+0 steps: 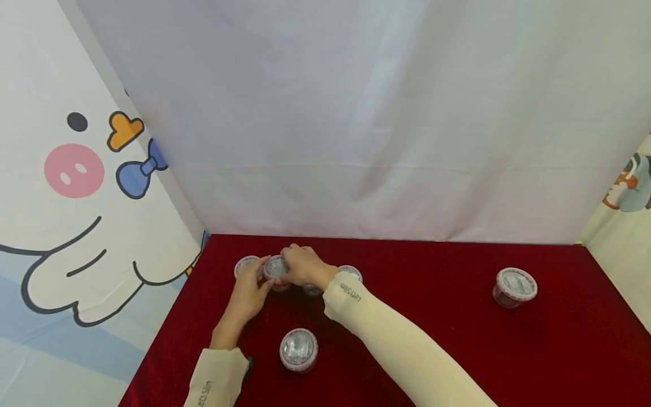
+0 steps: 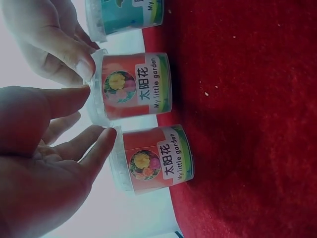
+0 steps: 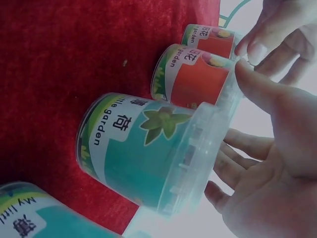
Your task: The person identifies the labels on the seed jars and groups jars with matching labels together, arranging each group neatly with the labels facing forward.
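Note:
A plastic tub (image 1: 276,268) with a clear lid and a red flower label (image 2: 131,84) stands between my hands at the back left of the red cloth. My left hand (image 1: 248,295) holds its lid from the left, thumb on the near side. From the right, my right hand (image 1: 304,268) grips the same lid, its thumb tip close to the left thumb. Just left of it is another red-labelled tub (image 2: 156,158), with my left fingertips right at its lid. A green-labelled tub (image 3: 143,148) stands by my right hand, partly hidden under it in the head view.
Another green-labelled tub (image 3: 44,218) ends the row, partly behind the right wrist in the head view. One tub (image 1: 298,349) stands nearer the front, another (image 1: 515,287) far right. A white curtain (image 1: 386,124) borders the back of the red cloth (image 1: 432,299).

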Available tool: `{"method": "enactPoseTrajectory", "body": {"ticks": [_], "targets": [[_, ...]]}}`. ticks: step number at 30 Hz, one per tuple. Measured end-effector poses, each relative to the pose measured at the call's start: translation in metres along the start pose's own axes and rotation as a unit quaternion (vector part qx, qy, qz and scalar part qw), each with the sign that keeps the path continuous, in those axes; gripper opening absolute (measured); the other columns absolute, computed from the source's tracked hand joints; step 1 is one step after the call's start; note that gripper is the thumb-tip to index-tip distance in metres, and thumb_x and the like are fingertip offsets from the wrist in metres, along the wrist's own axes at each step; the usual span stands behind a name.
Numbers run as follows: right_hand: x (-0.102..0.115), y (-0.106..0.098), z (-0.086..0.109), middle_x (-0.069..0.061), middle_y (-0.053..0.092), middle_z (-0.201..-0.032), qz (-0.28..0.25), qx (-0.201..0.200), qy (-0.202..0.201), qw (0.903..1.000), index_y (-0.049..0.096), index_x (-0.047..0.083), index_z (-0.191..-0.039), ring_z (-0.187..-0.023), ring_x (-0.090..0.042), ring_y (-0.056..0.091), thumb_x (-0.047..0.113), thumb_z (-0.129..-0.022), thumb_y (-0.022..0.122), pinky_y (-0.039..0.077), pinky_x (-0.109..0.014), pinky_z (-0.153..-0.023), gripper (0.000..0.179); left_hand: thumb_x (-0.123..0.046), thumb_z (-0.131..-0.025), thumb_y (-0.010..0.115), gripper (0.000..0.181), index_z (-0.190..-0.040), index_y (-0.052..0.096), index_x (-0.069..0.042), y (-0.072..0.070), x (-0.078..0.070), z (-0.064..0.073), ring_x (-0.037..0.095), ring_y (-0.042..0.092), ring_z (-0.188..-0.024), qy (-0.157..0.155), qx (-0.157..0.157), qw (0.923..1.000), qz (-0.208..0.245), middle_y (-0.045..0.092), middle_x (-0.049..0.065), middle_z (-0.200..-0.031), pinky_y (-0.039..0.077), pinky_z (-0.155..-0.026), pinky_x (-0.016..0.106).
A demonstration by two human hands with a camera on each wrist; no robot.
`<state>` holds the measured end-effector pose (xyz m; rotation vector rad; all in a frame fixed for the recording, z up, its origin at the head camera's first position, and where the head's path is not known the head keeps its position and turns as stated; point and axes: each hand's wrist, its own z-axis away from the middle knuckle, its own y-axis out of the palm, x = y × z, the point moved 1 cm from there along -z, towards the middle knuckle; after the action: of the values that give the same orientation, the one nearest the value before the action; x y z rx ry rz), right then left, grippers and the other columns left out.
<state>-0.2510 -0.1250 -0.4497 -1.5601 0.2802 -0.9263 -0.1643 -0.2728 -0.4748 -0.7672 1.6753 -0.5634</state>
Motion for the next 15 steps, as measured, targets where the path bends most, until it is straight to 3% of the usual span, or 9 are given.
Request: {"method": "enactPoseTrajectory", "body": {"ticks": [6, 15], "targets": [[-0.001, -0.0007, 0.0023, -0.011, 0.067, -0.132, 0.004, 0.0, 0.001, 1.0, 0.061, 0.0, -0.142, -0.123, -0.022, 0.06, 0.036, -0.098, 0.079, 0.04, -0.045, -0.119, 0.059, 0.011, -0.093, 0.071, 0.05, -0.141, 0.056, 0.012, 0.0024, 0.0004, 0.0, 0.05, 0.052, -0.133, 0.011, -0.009, 0.9996, -0.025, 0.061, 0.033, -0.138, 0.041, -0.113, 0.063], [-0.0006, 0.0026, 0.0023, -0.012, 0.065, -0.133, 0.012, -0.001, 0.003, 0.9999, 0.06, 0.0, -0.144, -0.121, -0.023, 0.062, 0.036, -0.098, 0.079, 0.041, -0.043, -0.117, 0.062, 0.008, -0.092, 0.075, 0.05, -0.14, 0.058, 0.011, 0.003, 0.0033, -0.0004, 0.051, 0.051, -0.132, 0.007, -0.016, 0.9991, -0.039, 0.062, 0.032, -0.137, 0.041, -0.113, 0.063]]}}
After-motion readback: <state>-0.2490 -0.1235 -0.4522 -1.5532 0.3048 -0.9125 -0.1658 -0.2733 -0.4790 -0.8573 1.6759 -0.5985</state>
